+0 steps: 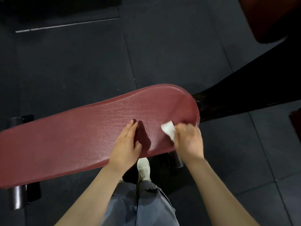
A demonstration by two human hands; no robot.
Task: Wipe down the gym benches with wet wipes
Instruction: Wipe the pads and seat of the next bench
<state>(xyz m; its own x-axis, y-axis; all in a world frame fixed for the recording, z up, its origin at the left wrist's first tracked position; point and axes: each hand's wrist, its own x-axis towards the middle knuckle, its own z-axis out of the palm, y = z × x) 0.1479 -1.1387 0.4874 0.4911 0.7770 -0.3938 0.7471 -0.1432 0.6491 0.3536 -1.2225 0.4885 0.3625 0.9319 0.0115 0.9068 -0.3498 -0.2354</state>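
The right hand (189, 139) has its grip bunched around a white wet wipe (168, 130), fingers curled on it and pressing it to the red pad of the bench (73, 144) near the rounded end at 3 o'clock. The left hand (126, 144) lies flat on the pad just beside it, fingers straight and together, holding nothing; it seems to be steadying the person's lean.

To do this stroke well, I would spread the wipe flatter under the fingers, since a bunched wad covers only a narrow strip. Long overlapping passes from the 3 o'clock end toward 9 o'clock would cover the pad, and the rolled edge nearest the body needs its own pass. Most of the pad toward 9 o'clock looks still to be done, though wetness is hard to judge here.

The vinyl is creased and slightly glossy, so it should wipe easily. The floor (73, 62) is dark rubber tile. A second red pad (268, 17) shows at 1 o'clock, and 1 pale shoe (143, 168) stands under the bench edge at 6 o'clock.
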